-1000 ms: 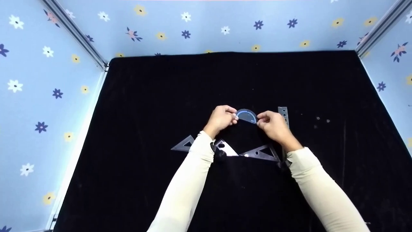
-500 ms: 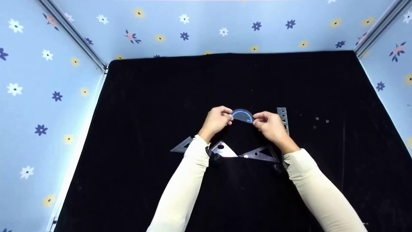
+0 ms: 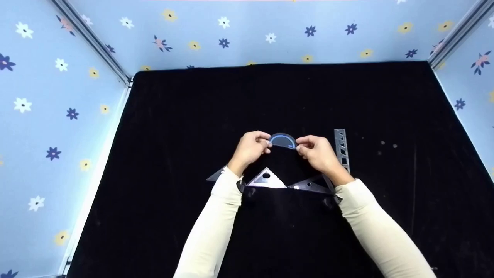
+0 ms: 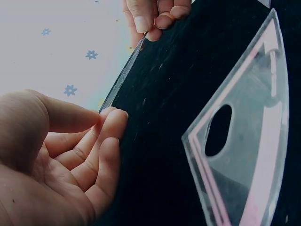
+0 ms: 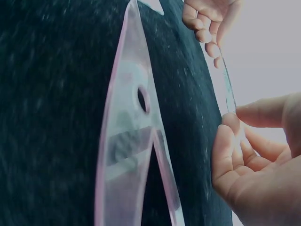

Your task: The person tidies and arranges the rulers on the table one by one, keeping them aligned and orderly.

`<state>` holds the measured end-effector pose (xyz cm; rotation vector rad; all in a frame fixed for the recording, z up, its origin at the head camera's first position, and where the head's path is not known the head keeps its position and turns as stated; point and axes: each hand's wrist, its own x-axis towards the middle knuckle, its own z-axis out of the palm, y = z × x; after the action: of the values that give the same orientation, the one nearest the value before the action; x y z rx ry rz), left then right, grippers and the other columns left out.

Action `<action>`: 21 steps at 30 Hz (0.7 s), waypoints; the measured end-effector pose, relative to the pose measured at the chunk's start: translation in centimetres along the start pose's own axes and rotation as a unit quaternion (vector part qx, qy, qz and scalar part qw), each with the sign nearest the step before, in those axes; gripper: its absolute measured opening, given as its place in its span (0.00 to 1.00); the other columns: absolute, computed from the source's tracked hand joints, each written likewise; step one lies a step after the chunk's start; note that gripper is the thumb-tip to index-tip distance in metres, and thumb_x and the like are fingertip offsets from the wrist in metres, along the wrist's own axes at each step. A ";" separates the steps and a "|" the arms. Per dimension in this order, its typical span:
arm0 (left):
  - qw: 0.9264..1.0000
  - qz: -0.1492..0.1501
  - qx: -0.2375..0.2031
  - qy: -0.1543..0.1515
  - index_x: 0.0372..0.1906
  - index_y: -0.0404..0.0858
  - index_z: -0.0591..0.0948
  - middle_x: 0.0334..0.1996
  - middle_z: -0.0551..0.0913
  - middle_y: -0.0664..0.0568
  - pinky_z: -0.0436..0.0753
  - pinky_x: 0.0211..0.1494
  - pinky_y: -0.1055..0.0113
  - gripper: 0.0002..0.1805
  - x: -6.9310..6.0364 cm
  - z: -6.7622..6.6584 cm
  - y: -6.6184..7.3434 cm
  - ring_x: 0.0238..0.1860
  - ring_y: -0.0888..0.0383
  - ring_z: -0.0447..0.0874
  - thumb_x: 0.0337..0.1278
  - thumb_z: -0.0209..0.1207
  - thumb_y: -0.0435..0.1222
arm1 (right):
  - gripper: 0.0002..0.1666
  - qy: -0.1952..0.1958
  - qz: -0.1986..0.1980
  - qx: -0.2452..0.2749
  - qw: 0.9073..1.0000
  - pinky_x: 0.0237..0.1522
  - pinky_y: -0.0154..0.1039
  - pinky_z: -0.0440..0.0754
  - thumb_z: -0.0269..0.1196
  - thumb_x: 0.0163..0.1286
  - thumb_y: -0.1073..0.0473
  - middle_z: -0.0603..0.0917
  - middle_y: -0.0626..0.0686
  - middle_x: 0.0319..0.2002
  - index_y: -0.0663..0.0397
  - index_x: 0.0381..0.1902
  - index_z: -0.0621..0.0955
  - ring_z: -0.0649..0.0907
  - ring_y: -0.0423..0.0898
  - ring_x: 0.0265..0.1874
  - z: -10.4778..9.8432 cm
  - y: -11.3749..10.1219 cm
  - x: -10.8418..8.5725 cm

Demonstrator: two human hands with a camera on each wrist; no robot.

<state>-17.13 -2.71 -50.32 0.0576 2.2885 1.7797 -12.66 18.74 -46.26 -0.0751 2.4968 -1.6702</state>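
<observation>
A clear protractor with a blue arc is held between my two hands, curved side away from me. My left hand pinches its left corner between thumb and fingers. At the opposite corner my right hand does the same. Both wrist views show the protractor nearly edge-on, a thin strip in the left one, raised off the black cloth. Nearer to me lie two clear set squares, one in the middle with an oval hole and one partly behind my right wrist.
A clear ruler with cut-out shapes lies to the right of my right hand, its lower end hidden by the forearm. Another triangle shows partly beside my left sleeve. Black cloth covers the table, with flowered walls around it.
Both hands have shifted left with the protractor between them, and it has turned closer to level. More of the ruler and the middle set square shows; the left triangle is more covered.
</observation>
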 end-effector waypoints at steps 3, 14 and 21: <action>1.000 0.001 -0.003 0.005 0.49 0.28 0.83 0.29 0.86 0.47 0.79 0.29 0.73 0.13 -0.5 -0.6 -0.2 0.24 0.61 0.83 0.62 0.55 0.23 | 0.14 -0.005 -0.001 0.008 1.000 0.32 0.34 0.84 0.59 0.68 0.74 0.84 0.70 0.35 0.79 0.50 0.80 0.83 0.60 0.33 0.5 -0.3 -0.3; 0.999 0.014 -0.005 0.029 0.49 0.29 0.83 0.28 0.86 0.48 0.80 0.29 0.72 0.13 -2.1 -2.2 -0.7 0.23 0.60 0.83 0.60 0.56 0.23 | 0.15 -0.034 -0.003 0.027 0.999 0.34 0.40 0.86 0.60 0.73 0.64 0.87 0.61 0.37 0.69 0.52 0.83 0.86 0.49 0.33 2.2 3.2 1.0; 0.999 0.025 -0.005 0.044 0.48 0.28 0.83 0.29 0.86 0.46 0.80 0.29 0.73 0.13 -2.9 -3.4 -1.0 0.24 0.60 0.83 0.60 0.55 0.22 | 0.15 -0.050 0.003 0.031 0.998 0.34 0.39 0.86 0.58 0.73 0.66 0.87 0.62 0.39 0.69 0.53 0.83 0.87 0.51 0.34 3.3 2.4 1.2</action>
<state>-14.97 -6.75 -49.98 0.0354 2.3590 1.8535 -13.34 16.54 -49.80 -0.1397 2.3695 -1.6953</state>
